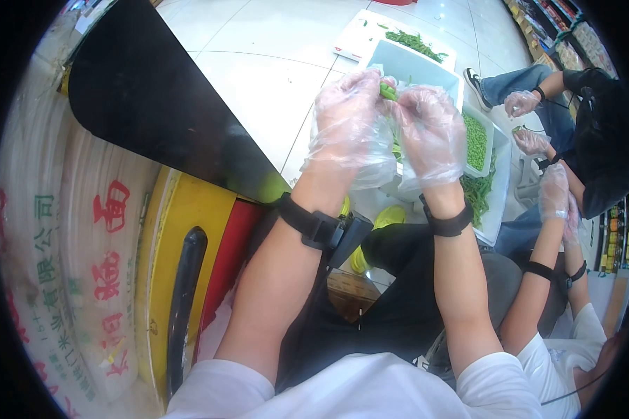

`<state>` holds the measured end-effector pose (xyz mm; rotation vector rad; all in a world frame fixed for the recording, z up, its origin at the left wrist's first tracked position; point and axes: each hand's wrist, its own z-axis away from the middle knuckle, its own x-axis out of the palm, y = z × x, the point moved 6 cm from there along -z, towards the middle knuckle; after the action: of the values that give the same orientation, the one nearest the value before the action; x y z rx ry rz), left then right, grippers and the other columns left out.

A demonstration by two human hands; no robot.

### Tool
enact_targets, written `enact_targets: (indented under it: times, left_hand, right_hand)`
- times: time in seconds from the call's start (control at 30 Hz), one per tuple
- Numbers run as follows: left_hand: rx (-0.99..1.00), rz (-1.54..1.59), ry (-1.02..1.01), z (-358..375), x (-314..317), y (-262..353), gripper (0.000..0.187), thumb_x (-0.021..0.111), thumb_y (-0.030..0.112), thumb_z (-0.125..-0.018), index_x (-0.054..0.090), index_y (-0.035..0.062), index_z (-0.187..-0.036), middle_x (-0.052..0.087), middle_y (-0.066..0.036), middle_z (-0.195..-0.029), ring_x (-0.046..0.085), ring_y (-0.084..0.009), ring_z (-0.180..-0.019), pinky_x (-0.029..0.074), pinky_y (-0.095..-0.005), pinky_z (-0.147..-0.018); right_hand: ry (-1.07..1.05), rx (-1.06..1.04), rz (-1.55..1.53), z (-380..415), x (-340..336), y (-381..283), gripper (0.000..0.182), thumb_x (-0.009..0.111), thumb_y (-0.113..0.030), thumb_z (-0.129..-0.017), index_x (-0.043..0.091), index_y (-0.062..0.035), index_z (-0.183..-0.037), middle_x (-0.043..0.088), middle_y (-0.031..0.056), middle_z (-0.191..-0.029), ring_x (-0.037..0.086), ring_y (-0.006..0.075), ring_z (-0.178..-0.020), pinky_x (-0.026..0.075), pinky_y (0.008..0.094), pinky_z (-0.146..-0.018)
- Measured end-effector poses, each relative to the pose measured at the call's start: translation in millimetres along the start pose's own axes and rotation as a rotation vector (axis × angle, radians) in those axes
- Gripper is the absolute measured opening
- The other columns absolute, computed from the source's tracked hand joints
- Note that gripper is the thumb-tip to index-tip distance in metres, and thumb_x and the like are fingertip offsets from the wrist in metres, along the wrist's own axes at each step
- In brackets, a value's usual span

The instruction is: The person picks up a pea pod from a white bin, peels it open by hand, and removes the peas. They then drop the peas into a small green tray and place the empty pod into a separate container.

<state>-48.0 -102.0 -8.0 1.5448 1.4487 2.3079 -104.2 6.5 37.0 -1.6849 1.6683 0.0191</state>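
Both my hands wear loose clear plastic gloves and meet above a white tub (pixel 414 64). My left hand (pixel 348 117) and my right hand (pixel 432 129) pinch the same green pea pod (pixel 388 91) between their fingertips. Below my right hand, a smaller white tray holds shelled green peas (pixel 475 140). A heap of green pods (pixel 478 192) lies in the larger tray beside it. Black straps circle both my wrists.
Two other people with gloved hands (pixel 521 103) (pixel 553 192) sit at the right around the trays. A far tray (pixel 360 35) holds more pods (pixel 416 43). A black panel (pixel 154 98) and a printed white sack (pixel 63 230) stand at the left on the tiled floor.
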Motion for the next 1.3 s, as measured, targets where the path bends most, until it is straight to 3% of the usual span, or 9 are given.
enact_targets:
  times: [0.13, 0.23, 0.33, 0.47, 0.53, 0.97, 1.07, 1.13, 1.3]
  left_hand:
    - [0.040, 0.005, -0.033, -1, 2, 1, 0.020, 0.056, 0.008, -0.094, 0.058, -0.0072, -0.106, 0.063, -0.011, -0.089, 0.061, -0.0149, -0.078, 0.054, -0.0262, -0.072]
    - [0.049, -0.006, -0.042, 1, 7, 4, 0.019, 0.056, 0.009, -0.094, 0.058, -0.0072, -0.105, 0.063, -0.010, -0.089, 0.062, -0.0144, -0.079, 0.055, -0.0258, -0.074]
    - [0.074, -0.012, -0.095, 3, 10, 7, 0.019, 0.056, 0.008, -0.094, 0.058, -0.0066, -0.106, 0.064, -0.009, -0.089, 0.063, -0.0142, -0.081, 0.055, -0.0248, -0.075]
    - [0.062, -0.067, -0.083, 1, 8, 4, 0.018, 0.056, 0.008, -0.094, 0.059, -0.0056, -0.106, 0.064, -0.010, -0.092, 0.063, -0.0142, -0.081, 0.055, -0.0250, -0.074]
    - [0.067, -0.152, -0.086, 2, 8, 2, 0.024, 0.055, 0.007, -0.094, 0.054, -0.0085, -0.113, 0.063, -0.017, -0.101, 0.065, -0.0221, -0.091, 0.056, -0.0315, -0.082]
    - [0.052, 0.032, -0.105, 3, 9, 0, 0.023, 0.052, 0.007, -0.095, 0.052, -0.0078, -0.114, 0.062, -0.013, -0.100, 0.062, -0.0184, -0.089, 0.055, -0.0286, -0.079]
    - [0.037, 0.093, -0.084, 4, 11, -6, 0.023, 0.050, 0.006, -0.095, 0.051, -0.0071, -0.114, 0.060, -0.014, -0.101, 0.061, -0.0208, -0.091, 0.054, -0.0310, -0.079]
    - [0.000, 0.212, 0.002, 2, 7, -14, 0.022, 0.048, 0.004, -0.093, 0.050, -0.0056, -0.113, 0.059, -0.014, -0.101, 0.059, -0.0222, -0.094, 0.051, -0.0324, -0.083]
    - [-0.091, 0.395, 0.034, 5, 12, -18, 0.017, 0.047, 0.004, -0.090, 0.051, -0.0026, -0.105, 0.057, -0.014, -0.101, 0.056, -0.0229, -0.097, 0.046, -0.0325, -0.092]
  right_hand:
    - [-0.024, 0.098, -0.085, -1, 1, 5, 0.011, 0.069, -0.003, -0.077, 0.064, -0.0048, -0.086, 0.062, 0.0101, -0.088, 0.064, 0.0230, -0.077, 0.052, 0.0298, -0.066]
    - [0.113, 0.086, -0.139, 2, -1, 22, 0.013, 0.068, -0.007, -0.082, 0.063, -0.0022, -0.093, 0.063, 0.0096, -0.090, 0.063, 0.0195, -0.080, 0.051, 0.0293, -0.070]
    - [0.102, 0.400, -0.560, 5, 5, 38, 0.024, 0.065, -0.014, -0.089, 0.058, 0.0023, -0.105, 0.062, 0.0057, -0.097, 0.059, 0.0115, -0.083, 0.051, 0.0283, -0.069]
    - [0.090, 0.544, -0.739, 2, 2, 33, 0.025, 0.066, -0.014, -0.088, 0.059, 0.0025, -0.105, 0.063, 0.0073, -0.095, 0.059, 0.0119, -0.078, 0.051, 0.0249, -0.065]
    - [0.012, 0.730, -0.758, 8, 8, 38, 0.027, 0.068, -0.013, -0.087, 0.058, 0.0038, -0.105, 0.064, 0.0087, -0.091, 0.060, 0.0118, -0.074, 0.052, 0.0227, -0.063]
    - [-0.020, 0.668, -0.911, 10, 11, 37, 0.023, 0.067, -0.007, -0.084, 0.062, 0.0041, -0.102, 0.066, 0.0115, -0.092, 0.064, 0.0159, -0.076, 0.054, 0.0255, -0.069]
    - [0.004, 0.616, -0.797, 10, 11, 37, 0.019, 0.067, -0.006, -0.082, 0.065, 0.0028, -0.098, 0.067, 0.0100, -0.090, 0.065, 0.0157, -0.076, 0.053, 0.0259, -0.070]
    - [0.041, 0.492, -0.486, 8, 7, 36, 0.017, 0.066, -0.005, -0.080, 0.068, 0.0013, -0.095, 0.068, 0.0086, -0.088, 0.065, 0.0145, -0.077, 0.053, 0.0261, -0.071]
    - [0.070, 0.403, -0.411, 6, 2, 29, 0.017, 0.065, -0.004, -0.078, 0.070, -0.0006, -0.093, 0.070, 0.0099, -0.088, 0.066, 0.0154, -0.076, 0.052, 0.0270, -0.071]
